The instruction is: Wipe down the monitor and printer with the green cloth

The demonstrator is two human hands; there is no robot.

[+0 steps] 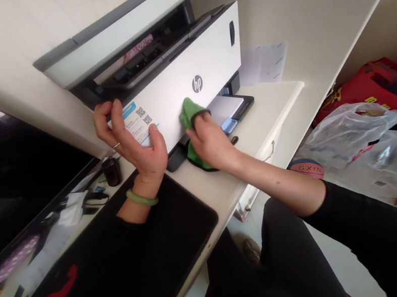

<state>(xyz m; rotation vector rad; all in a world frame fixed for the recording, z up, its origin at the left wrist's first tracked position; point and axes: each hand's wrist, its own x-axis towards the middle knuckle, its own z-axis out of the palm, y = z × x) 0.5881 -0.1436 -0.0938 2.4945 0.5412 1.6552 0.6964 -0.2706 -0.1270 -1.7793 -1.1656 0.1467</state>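
A white and grey HP printer [169,92] stands on the desk, its scanner section [131,27] raised above the body. My left hand [139,146], with a green bangle at the wrist, grips the printer's left end; its fingers curl at the upper edge and the thumb rests on the front by a QR-code sticker [133,125]. A green cloth [189,110] is bunched in my closed right hand [210,138], pressed against the lower front face below the logo. Part of the cloth hangs beneath that hand. Paper [227,107] lies in the tray below.
A black desk mat [182,212] covers the desk before me. At left are a monitor [13,166], a small dark container [112,171] and loose clutter. Plastic bags [349,132], a red bag [372,87] and a ball [306,169] lie on the right. A wall panel stands behind the printer.
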